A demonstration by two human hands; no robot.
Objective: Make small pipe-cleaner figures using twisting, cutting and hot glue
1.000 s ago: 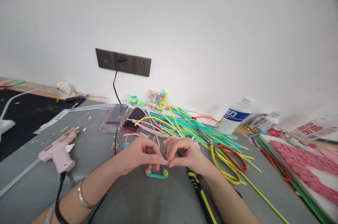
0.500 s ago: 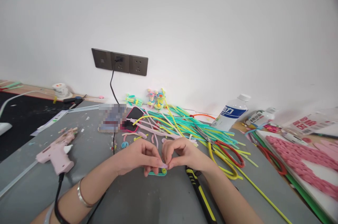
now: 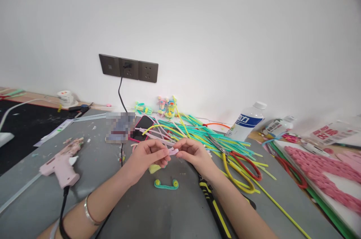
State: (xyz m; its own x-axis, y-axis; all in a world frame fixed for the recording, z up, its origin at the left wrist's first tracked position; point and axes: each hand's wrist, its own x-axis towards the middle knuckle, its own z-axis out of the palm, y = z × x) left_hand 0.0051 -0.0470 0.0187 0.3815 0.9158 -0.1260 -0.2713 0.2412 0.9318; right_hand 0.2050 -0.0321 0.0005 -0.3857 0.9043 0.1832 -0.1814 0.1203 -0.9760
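Note:
Between my two hands is a short piece of pale purple pipe cleaner [image 3: 173, 151], pinched at its left end by my left hand [image 3: 152, 155] and at its right end by my right hand [image 3: 191, 153]. Below them on the grey table lies a teal pipe cleaner strip with yellow coiled ends [image 3: 166, 186]. Under my left hand's fingers sits a yellow piece [image 3: 153, 168], partly covered. Beyond my hands spreads a pile of teal, yellow and pink pipe cleaners [image 3: 194, 130].
Scissors [image 3: 237, 164] with red and yellow handles rest right of my hands, near a black-and-yellow tool [image 3: 214, 209]. A pink glue gun [image 3: 62, 164] with a black cord lies left. Behind stand a bottle [image 3: 248, 120] and small pipe cleaner figures [image 3: 167, 106].
Both hands have risen away from the table's near side with the purple piece, uncovering the teal strip with its yellow coils and part of the yellow piece.

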